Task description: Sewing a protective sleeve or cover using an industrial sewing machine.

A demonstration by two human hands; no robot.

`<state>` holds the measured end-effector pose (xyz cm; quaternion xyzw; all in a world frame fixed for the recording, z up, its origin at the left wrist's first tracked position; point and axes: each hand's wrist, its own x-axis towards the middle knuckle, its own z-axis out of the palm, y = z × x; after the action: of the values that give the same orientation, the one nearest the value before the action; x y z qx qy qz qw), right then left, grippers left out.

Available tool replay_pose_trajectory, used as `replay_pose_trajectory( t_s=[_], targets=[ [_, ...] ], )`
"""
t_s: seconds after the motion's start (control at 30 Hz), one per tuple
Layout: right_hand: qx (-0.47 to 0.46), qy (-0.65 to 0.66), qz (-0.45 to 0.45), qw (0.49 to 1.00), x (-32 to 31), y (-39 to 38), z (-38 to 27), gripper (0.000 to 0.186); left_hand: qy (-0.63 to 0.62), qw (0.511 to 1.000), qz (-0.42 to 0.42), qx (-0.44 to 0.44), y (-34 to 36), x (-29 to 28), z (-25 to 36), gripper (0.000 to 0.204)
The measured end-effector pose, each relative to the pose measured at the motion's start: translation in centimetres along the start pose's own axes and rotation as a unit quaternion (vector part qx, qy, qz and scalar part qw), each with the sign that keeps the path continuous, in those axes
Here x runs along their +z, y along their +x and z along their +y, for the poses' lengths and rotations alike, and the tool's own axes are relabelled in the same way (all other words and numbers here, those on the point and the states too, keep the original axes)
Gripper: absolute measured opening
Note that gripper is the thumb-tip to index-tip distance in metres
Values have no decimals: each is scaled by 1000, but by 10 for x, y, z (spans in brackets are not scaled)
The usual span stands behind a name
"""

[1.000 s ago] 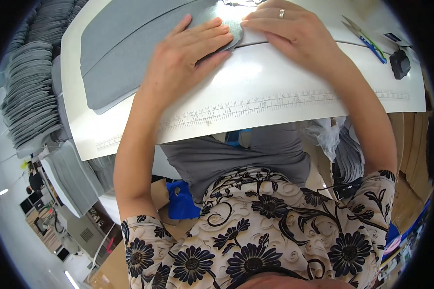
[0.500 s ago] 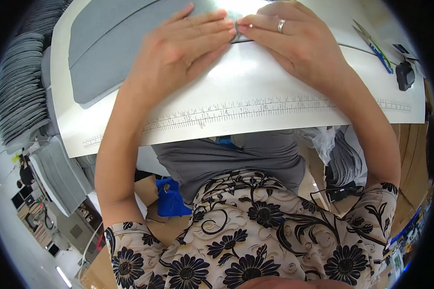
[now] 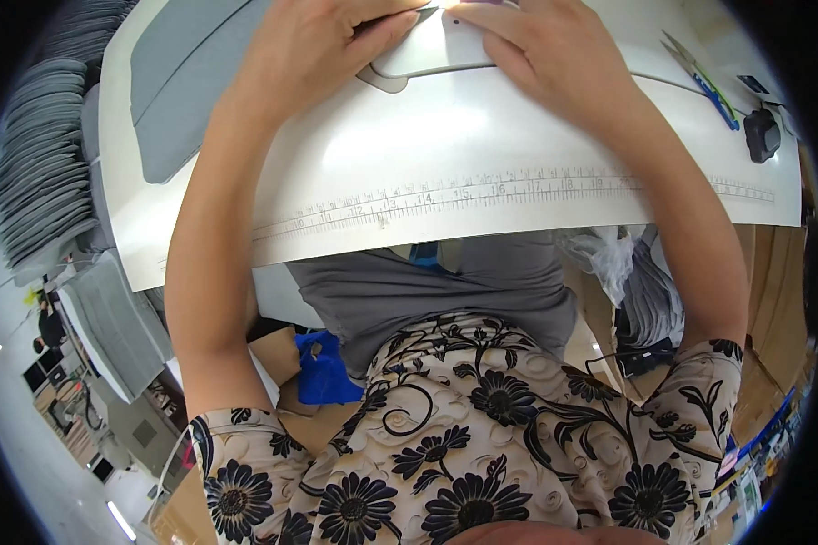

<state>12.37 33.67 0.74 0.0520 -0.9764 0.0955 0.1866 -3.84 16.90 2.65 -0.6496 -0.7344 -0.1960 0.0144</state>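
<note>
Left hand (image 3: pixel 323 45): lay flat, fingers together, pressing down on a grey fabric piece (image 3: pixel 186 82) at the far side of the white work table (image 3: pixel 482 154); it gripped nothing.
Right hand (image 3: pixel 550 54): rested palm down with fingers stretched toward the left hand's fingertips, pinching nothing.
Grey fabric piece: spread over the table's far left, its rounded end under both hands.
Table edge: carried a printed ruler scale (image 3: pixel 518 189).
Far right: scissors (image 3: pixel 700 77) and a small black object (image 3: pixel 762 134).
Left of table: stacked grey pieces (image 3: pixel 36 173).
</note>
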Motion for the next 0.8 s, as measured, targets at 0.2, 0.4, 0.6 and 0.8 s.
replay_pose_trajectory(
  t_s=[0.2, 0.4, 0.6, 0.8],
  targets=[
    [-13, -9, -21, 1000, -4, 1, -2, 28, -62, 998, -5, -17, -4, -6, -3, 29],
    [-40, -46, -46, 997, -1, 6, -1, 30, -251, 939, 170, 162, -6, 14, -15, 28],
    [-45, -45, -51, 997, 3, 5, 3, 30, -205, 934, 211, 202, -4, 25, -21, 23],
    [-30, -65, -93, 993, -2, 6, -3, 34, 154, 969, 29, 189, -6, 2, -21, 31]
  ],
)
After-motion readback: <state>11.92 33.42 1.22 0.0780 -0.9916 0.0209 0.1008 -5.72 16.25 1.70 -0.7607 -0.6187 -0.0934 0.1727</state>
